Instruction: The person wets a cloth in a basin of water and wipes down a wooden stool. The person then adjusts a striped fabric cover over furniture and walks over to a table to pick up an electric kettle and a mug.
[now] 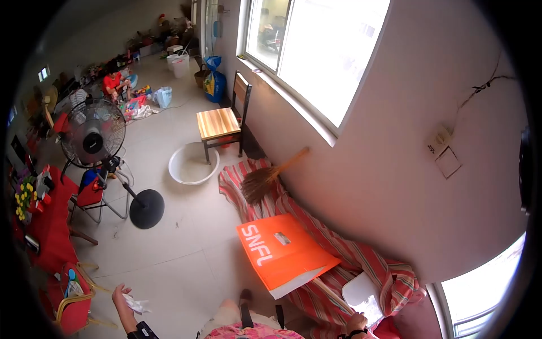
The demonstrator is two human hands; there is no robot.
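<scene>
Low in frame, our left hand (121,296) closes on crumpled tissue (136,305) over the floor (186,260); light, soft, we pinch anywhere. Our right hand (355,323) grips a white sheet (363,298) by its edge; likely thin, bends easily. Orange bag (282,251) beside.

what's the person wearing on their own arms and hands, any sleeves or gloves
Both hands are bare, with no gloves. The left hand has no sleeve on the visible forearm; a dark band or watch-like strap sits further down the arm, near the frame's bottom edge. The right hand has a dark band at the wrist too. Little of either arm shows, so no more can be told.
</scene>
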